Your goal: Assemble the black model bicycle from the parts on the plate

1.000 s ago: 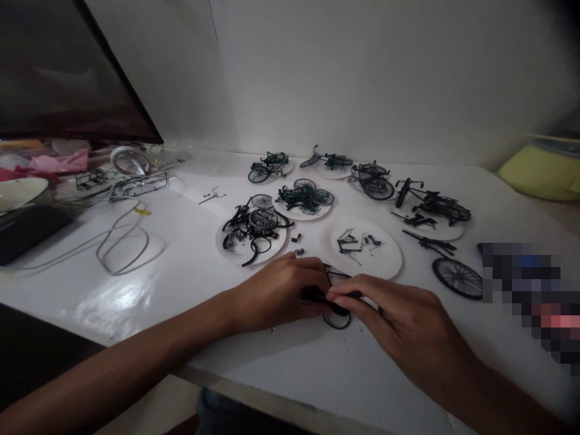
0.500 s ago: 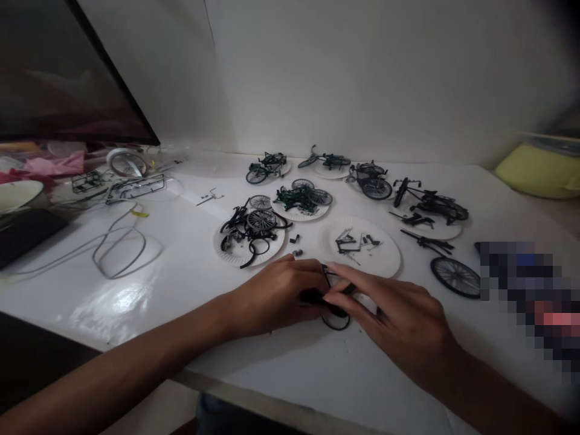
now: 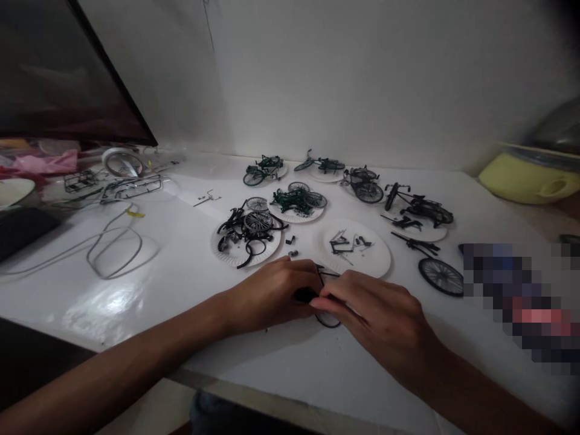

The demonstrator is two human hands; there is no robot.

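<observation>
My left hand [image 3: 281, 296] is closed around a black model bicycle part [image 3: 306, 295], mostly hidden by the fingers. From the right, my right hand [image 3: 380, 311] meets it, thumb and fingers pinched together at the same part. A thin dark ring [image 3: 330, 325] shows below the fingertips, and slim dark rods [image 3: 327, 272] stick out above them. Just beyond the hands stands a white paper plate [image 3: 383, 260] with small dark and grey pieces. Another paper plate [image 3: 215, 251], heaped with black bicycle parts [image 3: 258, 222], lies past my left hand.
Farther back, plates carry green bicycle parts [image 3: 296, 202] and several small model bicycles [image 3: 367, 184]. A loose spoked wheel [image 3: 440, 276] lies at right near a pixelated patch. Grey cable [image 3: 136, 257] loops across the left side; a monitor [image 3: 67, 78] and yellow pot [image 3: 521, 175] flank the table.
My right hand's fingers, stretched over the part before, have drawn in and bent into a tighter pinch. My left hand keeps its grip. The view has shifted slightly to the right.
</observation>
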